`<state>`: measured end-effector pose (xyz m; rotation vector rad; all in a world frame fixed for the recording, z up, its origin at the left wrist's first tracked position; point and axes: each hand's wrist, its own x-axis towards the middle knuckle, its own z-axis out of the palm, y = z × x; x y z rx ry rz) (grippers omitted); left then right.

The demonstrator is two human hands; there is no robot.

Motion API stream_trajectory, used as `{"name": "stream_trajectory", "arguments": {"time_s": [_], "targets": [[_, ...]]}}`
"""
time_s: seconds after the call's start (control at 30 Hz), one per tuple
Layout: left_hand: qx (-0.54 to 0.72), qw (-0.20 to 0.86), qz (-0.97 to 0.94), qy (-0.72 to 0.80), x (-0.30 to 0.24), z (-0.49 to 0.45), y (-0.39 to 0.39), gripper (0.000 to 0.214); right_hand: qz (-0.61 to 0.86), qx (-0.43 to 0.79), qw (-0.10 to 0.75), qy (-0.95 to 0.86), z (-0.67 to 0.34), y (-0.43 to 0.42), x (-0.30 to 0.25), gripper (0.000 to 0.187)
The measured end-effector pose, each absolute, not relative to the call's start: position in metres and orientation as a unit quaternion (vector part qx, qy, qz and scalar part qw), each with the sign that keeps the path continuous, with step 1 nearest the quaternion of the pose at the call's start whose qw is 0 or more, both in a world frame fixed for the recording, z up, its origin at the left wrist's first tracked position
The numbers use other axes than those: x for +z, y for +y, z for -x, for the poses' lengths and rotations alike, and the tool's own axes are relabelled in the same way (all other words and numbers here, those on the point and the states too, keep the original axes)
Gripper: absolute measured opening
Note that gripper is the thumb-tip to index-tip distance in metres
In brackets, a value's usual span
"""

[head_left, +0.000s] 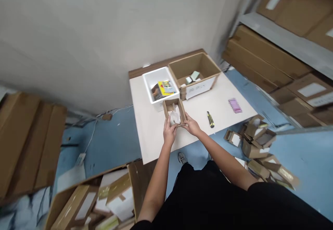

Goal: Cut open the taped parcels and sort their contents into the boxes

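The left hand [169, 133]'s curled fingers grip the small carton [181, 111] at its seven o'clock. The right hand [192, 126]'s bent fingers clasp four o'clock.

Left hand [169, 133], right hand [193, 126]: bare, near each other, gripping. Left forearm [159, 174], right forearm [218, 154]: extended forward, converging.

We look through one head-worn camera, placed high on the near side of the table [149, 133] and facing forward and steeply down. It stays at moderate distance: the table takes only the middle, with the wall [104, 25] behind it and the blue floor [111, 143] at both its sides.
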<state>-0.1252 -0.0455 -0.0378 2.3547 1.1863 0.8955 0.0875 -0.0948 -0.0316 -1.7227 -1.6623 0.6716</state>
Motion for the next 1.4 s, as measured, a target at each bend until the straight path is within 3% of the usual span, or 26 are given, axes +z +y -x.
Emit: {"name": "stream_trajectory", "arguments": {"time_s": [0.17, 0.3, 0.5, 0.67, 0.73, 0.87, 1.07, 1.23, 1.4], "targets": [[0.383, 0.208, -0.862, 0.259, -0.006, -0.017, -0.052, 0.018, 0.715, 0.162, 0.385, -0.561, -0.21, -0.159, 0.004, 0.006], [0.364, 0.263, -0.884, 0.13, 0.0, -0.168, -0.099, 0.017, 0.791, 0.09, 0.396, -0.457, -0.32, -0.251, 0.011, 0.005], [0.263, 0.324, -0.909, -0.026, -0.011, -0.366, -0.213, 0.022, 0.884, 0.021, 0.376, -0.276, -0.449, -0.414, 0.0, 0.005], [0.109, 0.372, -0.916, -0.102, -0.027, -0.475, -0.321, 0.022, 0.931, 0.013, 0.336, -0.143, -0.506, -0.535, -0.016, 0.009], [0.042, 0.375, -0.918, -0.124, -0.032, -0.501, -0.358, 0.027, 0.945, 0.018, 0.315, -0.091, -0.518, -0.576, -0.025, 0.015], [-0.025, 0.362, -0.919, -0.156, -0.036, -0.521, -0.394, 0.052, 0.956, 0.014, 0.293, -0.017, -0.534, -0.632, -0.045, 0.046], [0.041, 0.329, -0.941, -0.073, -0.019, -0.497, -0.347, 0.06, 0.928, -0.046, 0.347, -0.132, -0.563, -0.578, -0.046, 0.055], [0.13, 0.284, -0.947, 0.079, 0.008, -0.424, -0.263, 0.06, 0.848, -0.059, 0.401, -0.341, -0.556, -0.433, -0.007, 0.056], [0.228, 0.23, -0.904, 0.279, 0.031, -0.278, -0.187, 0.057, 0.747, 0.007, 0.418, -0.517, -0.469, -0.285, 0.024, 0.056]]}}
